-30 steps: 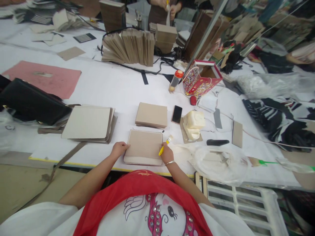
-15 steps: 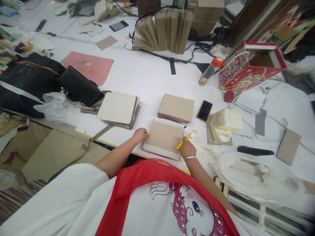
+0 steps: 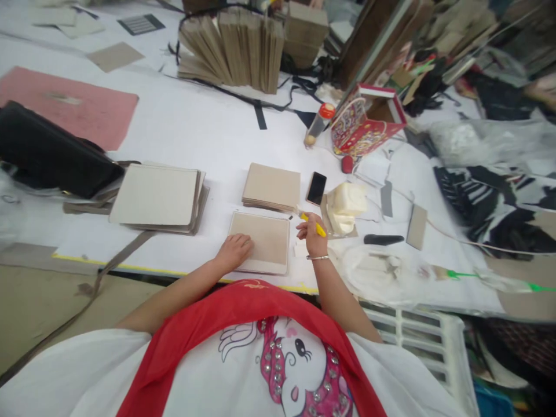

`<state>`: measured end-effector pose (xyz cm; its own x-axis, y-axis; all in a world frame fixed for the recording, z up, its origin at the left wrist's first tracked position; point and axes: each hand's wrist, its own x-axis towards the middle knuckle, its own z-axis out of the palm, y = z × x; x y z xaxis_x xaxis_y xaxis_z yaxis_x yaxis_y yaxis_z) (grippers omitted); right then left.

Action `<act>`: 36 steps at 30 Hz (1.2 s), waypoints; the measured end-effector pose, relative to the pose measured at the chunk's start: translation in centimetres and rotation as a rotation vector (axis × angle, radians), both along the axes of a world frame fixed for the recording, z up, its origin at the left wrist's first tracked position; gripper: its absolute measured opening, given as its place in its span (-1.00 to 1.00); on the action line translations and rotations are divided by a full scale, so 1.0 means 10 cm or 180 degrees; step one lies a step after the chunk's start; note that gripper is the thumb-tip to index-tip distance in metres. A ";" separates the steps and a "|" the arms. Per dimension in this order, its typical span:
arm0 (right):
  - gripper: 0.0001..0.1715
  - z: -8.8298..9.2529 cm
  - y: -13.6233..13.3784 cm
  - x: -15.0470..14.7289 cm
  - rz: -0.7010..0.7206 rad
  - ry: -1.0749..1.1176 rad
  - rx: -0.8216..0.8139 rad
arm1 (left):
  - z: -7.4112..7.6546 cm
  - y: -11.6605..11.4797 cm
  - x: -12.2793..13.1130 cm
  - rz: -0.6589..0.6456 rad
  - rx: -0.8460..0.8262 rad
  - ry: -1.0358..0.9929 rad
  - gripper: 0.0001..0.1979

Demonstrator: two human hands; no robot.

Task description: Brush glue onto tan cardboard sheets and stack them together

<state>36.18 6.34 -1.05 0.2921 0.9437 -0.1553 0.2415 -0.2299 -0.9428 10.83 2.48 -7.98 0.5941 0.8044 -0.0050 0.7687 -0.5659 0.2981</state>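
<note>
Tan board [image 3: 270,243] with a pale rim: lies flat on the white tabletop [image 3: 195,133], left part directly beneath the left hand [image 3: 236,251], right edge just short of the right hand [image 3: 313,234]. On the left, palm down, fingers close together and lightly bent, with nothing grasped. On the right, a loose curl, thumb and fingers around the handle of a yellow brush [image 3: 320,230], bristle end pointing away and leftward, too blurred to tell whether touching anything. Just right of the right wrist, a crumpled whitish plastic bag [image 3: 367,278]; right of the same hand, a slim black object [image 3: 383,238]. Beyond the right hand, a cream-coloured block [image 3: 347,200] to the right and a phone [image 3: 317,188] nearly straight ahead. Between and beyond both hands, past the board, a stack of tan boards [image 3: 272,182]. Left of and beyond the left hand, a larger stack of paler boards [image 3: 155,194]. Well beyond the right hand, a red-lidded jar [image 3: 319,124] and a patterned red paper bag [image 3: 369,127]. Well beyond the left hand, leftward, a pink sheet [image 3: 93,110]; farther, straight ahead, a fanned row of boards [image 3: 238,52].
</note>
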 end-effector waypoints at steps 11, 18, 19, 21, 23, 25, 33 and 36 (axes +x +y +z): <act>-0.49 -0.60 0.14 -0.75 0.0300 0.1495 -0.0868 | -0.14 -0.13 0.07 -0.0179 0.0011 0.0163 -0.69; -0.83 -0.69 0.41 -1.14 0.0405 0.1160 -0.1161 | -0.17 -0.16 0.08 -0.0151 -0.0012 0.0143 -0.68; -0.84 -0.69 0.42 -1.06 0.0355 0.1100 -0.1180 | -0.18 -0.16 0.08 -0.0140 -0.0013 0.0158 -0.67; -0.87 -0.68 0.39 -0.81 0.0219 0.0987 -0.1177 | -0.22 -0.17 0.08 -0.0119 -0.0017 0.0174 -0.67; -0.88 -0.64 0.32 -0.49 0.0053 0.0867 -0.1157 | -0.25 -0.17 0.09 -0.0124 -0.0030 0.0173 -0.66; -0.87 -0.61 0.24 -0.17 -0.0118 0.0762 -0.1127 | -0.27 -0.16 0.09 -0.0133 -0.0036 0.0170 -0.66; -0.61 -0.48 -0.20 0.76 0.0121 -0.0020 -0.0492 | -0.27 -0.16 0.10 -0.0228 0.0073 0.0161 -0.67; -0.63 -0.52 -0.37 1.06 0.0493 -0.1516 -0.0077 | -0.30 -0.16 0.10 -0.0249 0.0147 0.0099 -0.67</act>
